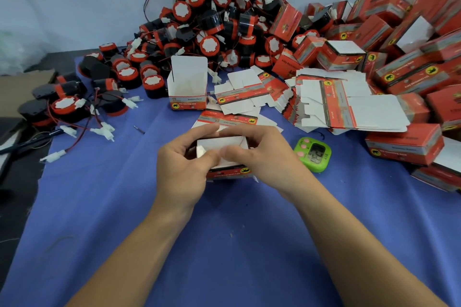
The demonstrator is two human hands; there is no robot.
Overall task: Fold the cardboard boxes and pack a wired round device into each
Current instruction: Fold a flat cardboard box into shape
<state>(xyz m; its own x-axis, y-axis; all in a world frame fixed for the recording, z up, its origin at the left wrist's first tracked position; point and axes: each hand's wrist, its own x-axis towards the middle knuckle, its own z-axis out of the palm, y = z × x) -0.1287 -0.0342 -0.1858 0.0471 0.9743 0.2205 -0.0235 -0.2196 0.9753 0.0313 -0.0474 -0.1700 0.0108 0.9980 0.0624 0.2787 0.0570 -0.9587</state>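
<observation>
Head view shows me both hands close together, just left of the small green square timer [312, 154] that lies on the blue-clothed counter [224, 244]. The left hand [179, 169] and the right hand [259, 154] each grip one side of a small red-and-white cardboard box [219, 143], fingers curled round its far edge and the two thumbs meeting over a white flap at its near edge. The box's opening faces up and its red printed strip faces me; I cannot tell whether anything lies inside. Beyond the timer and to its left, an upright open white-lined cardboard box [187, 87] stands with its lid flap raised. Straight beyond the timer lies a loose stack of flat unfolded box blanks [331, 104]. Farther beyond it, against the pale backdrop, rises a big pile of round black-and-red wired devices [212, 20]. To the timer's right and beyond it sits a heap of folded red boxes [399, 45]. Well left of the timer, more of the round devices lie scattered, with red wires and white plugs [104, 132] trailing over the cloth.
</observation>
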